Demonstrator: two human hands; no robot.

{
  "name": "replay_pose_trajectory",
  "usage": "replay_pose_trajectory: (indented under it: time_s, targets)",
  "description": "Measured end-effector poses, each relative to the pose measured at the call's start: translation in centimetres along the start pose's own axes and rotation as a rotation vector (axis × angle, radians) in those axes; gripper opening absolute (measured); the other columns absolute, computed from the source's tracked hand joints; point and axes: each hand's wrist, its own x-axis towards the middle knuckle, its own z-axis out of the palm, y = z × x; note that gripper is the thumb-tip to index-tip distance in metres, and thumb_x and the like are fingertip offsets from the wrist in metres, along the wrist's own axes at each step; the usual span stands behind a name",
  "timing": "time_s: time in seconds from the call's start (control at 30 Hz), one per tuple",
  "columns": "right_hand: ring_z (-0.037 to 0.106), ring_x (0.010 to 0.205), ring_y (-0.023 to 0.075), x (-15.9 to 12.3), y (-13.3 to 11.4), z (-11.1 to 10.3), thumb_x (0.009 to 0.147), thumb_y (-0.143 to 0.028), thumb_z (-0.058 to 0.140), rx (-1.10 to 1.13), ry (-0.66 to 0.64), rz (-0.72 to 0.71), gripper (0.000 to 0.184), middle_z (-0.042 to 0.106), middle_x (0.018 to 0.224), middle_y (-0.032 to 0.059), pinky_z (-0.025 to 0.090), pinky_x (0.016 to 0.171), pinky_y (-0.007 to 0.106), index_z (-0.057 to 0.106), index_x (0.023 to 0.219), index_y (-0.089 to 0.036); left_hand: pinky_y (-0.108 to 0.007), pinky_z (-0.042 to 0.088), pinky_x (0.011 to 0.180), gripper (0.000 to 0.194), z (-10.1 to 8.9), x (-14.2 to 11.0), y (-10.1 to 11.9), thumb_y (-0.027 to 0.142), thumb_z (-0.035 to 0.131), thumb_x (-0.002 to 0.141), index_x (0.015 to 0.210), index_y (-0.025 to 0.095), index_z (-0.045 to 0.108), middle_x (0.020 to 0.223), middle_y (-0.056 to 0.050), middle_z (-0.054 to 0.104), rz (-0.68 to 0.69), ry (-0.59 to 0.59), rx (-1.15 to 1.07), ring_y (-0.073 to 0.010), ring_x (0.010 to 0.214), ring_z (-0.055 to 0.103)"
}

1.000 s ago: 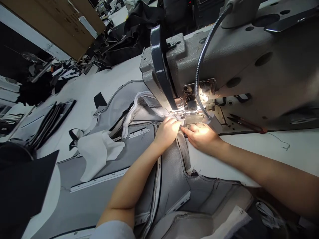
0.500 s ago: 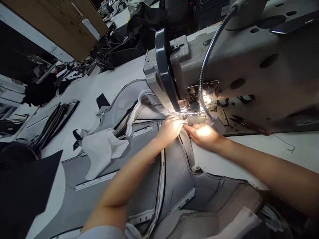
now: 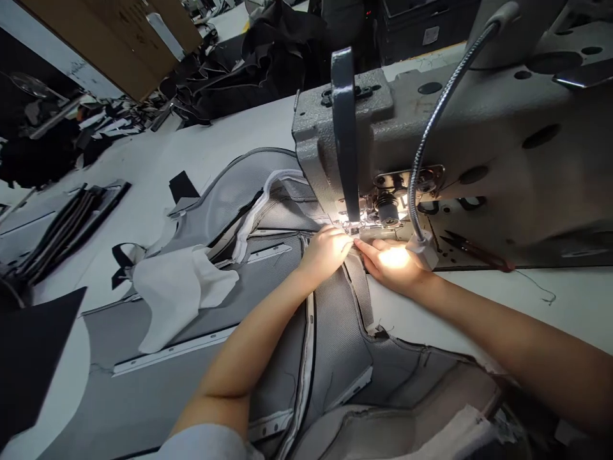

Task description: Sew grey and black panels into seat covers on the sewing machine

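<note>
My left hand (image 3: 328,254) lies on the grey fabric cover (image 3: 338,313) just in front of the sewing machine's (image 3: 335,144) presser foot, its fingers closed on the fabric edge. Right beside it, my right hand (image 3: 395,265) has its fingers together, with the index fingertip pressing the same edge under the lamp's bright spot. The exact pinch under the fingertips is hidden. The cover is sewn from several panels with dark seams and white strips with holes. It spreads from the needle area toward me and to the left, with a white cloth piece (image 3: 172,291) on top.
Small thread snips (image 3: 479,252) with red handles lie on the machine bed, right of my hands. A flexible metal lamp neck (image 3: 433,115) arches over the bed. Stacked dark panels (image 3: 71,223) lie at left; a heap of black fabric (image 3: 268,64) and a cardboard box (image 3: 129,38) stand behind.
My view has shifted, so the machine appears farther right and the loose pieces at left farther left. Both hands keep their hold close to the presser foot.
</note>
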Motion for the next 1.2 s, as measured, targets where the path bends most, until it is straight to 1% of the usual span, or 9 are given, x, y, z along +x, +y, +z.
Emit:
replay_pose_trajectory:
  time_s: [0.1, 0.2, 0.27, 0.4, 0.53, 0.67, 0.87, 1.0, 1.2]
  targets:
    - [0.061, 0.085, 0.0281, 0.0, 0.0, 0.1, 0.098, -0.032, 0.034, -0.026, 0.016, 0.006, 0.048, 0.068, 0.090, 0.0138, 0.043, 0.079, 0.037, 0.056, 0.137, -0.014, -0.028, 0.048, 0.077, 0.021, 0.3, 0.4, -0.4, 0.012, 0.057, 0.089, 0.073, 0.017, 0.070, 0.078, -0.002, 0.071, -0.023, 0.018, 0.011, -0.0169, 0.078, 0.062]
    - [0.062, 0.088, 0.0276, -0.1, 0.1, 0.5, 0.098, -0.032, 0.034, -0.036, 0.044, 0.007, 0.048, 0.069, 0.091, 0.0133, 0.042, 0.083, 0.038, 0.058, 0.135, -0.014, -0.027, 0.047, 0.071, 0.023, 0.3, 0.8, -0.7, 0.010, 0.058, 0.087, 0.069, 0.017, 0.068, 0.071, -0.001, 0.069, -0.044, 0.021, 0.031, -0.0170, 0.073, 0.061]
    - [0.062, 0.086, 0.0268, -0.1, 0.2, 0.7, 0.098, -0.033, 0.033, -0.036, 0.079, 0.011, 0.047, 0.069, 0.087, 0.0117, 0.041, 0.083, 0.037, 0.060, 0.133, -0.015, -0.027, 0.047, 0.071, 0.023, 0.3, 0.9, -0.8, 0.010, 0.058, 0.087, 0.068, 0.017, 0.068, 0.069, -0.001, 0.068, -0.047, 0.023, 0.041, -0.0170, 0.072, 0.061]
    - [0.062, 0.080, 0.0242, -0.2, 0.4, 1.1, 0.099, -0.033, 0.032, -0.043, 0.165, -0.010, 0.046, 0.068, 0.080, 0.0097, 0.040, 0.081, 0.036, 0.063, 0.129, -0.015, -0.027, 0.047, 0.072, 0.021, 0.3, 1.0, -0.6, 0.011, 0.059, 0.088, 0.069, 0.017, 0.069, 0.073, -0.001, 0.070, -0.069, 0.028, 0.061, -0.0176, 0.074, 0.061]
    - [0.061, 0.074, 0.0215, -0.3, 0.5, 1.4, 0.100, -0.033, 0.032, -0.054, 0.208, -0.030, 0.046, 0.069, 0.082, 0.0089, 0.038, 0.078, 0.035, 0.063, 0.129, -0.017, -0.028, 0.047, 0.072, 0.022, 0.4, 1.0, -0.5, 0.012, 0.058, 0.088, 0.070, 0.017, 0.069, 0.076, -0.002, 0.071, -0.087, 0.011, 0.083, -0.0185, 0.076, 0.062]
    - [0.061, 0.073, 0.0217, -0.3, 0.4, 1.3, 0.099, -0.034, 0.032, -0.060, 0.170, -0.025, 0.045, 0.070, 0.084, 0.0094, 0.037, 0.077, 0.035, 0.063, 0.129, -0.018, -0.029, 0.048, 0.073, 0.022, 0.4, 1.1, -0.5, 0.011, 0.057, 0.088, 0.070, 0.017, 0.069, 0.076, -0.003, 0.070, -0.091, 0.002, 0.096, -0.0187, 0.077, 0.063]
    - [0.062, 0.077, 0.0243, -0.1, -0.1, 0.3, 0.097, -0.032, 0.034, -0.033, 0.037, 0.036, 0.046, 0.070, 0.089, 0.0122, 0.038, 0.076, 0.036, 0.061, 0.131, -0.016, -0.030, 0.050, 0.075, 0.023, 0.4, 1.0, -0.5, 0.012, 0.055, 0.089, 0.072, 0.017, 0.070, 0.078, -0.004, 0.070, -0.101, 0.011, 0.058, -0.0186, 0.078, 0.062]
    - [0.062, 0.074, 0.0229, -0.1, -0.4, 0.0, 0.097, -0.032, 0.036, -0.046, 0.034, 0.059, 0.045, 0.071, 0.087, 0.0114, 0.038, 0.072, 0.034, 0.062, 0.130, -0.017, -0.031, 0.050, 0.079, 0.024, 0.4, 0.8, -0.4, 0.012, 0.054, 0.091, 0.072, 0.017, 0.068, 0.079, -0.004, 0.069, -0.087, 0.008, 0.050, -0.0185, 0.080, 0.062]
    - [0.063, 0.075, 0.0213, 0.0, -0.4, 0.0, 0.096, -0.030, 0.038, -0.079, 0.037, 0.056, 0.043, 0.071, 0.087, 0.0118, 0.038, 0.066, 0.029, 0.064, 0.127, -0.016, -0.031, 0.049, 0.079, 0.022, 0.3, 0.6, -0.4, 0.012, 0.052, 0.092, 0.076, 0.015, 0.067, 0.084, -0.006, 0.069, -0.087, -0.012, 0.023, -0.0199, 0.084, 0.061]
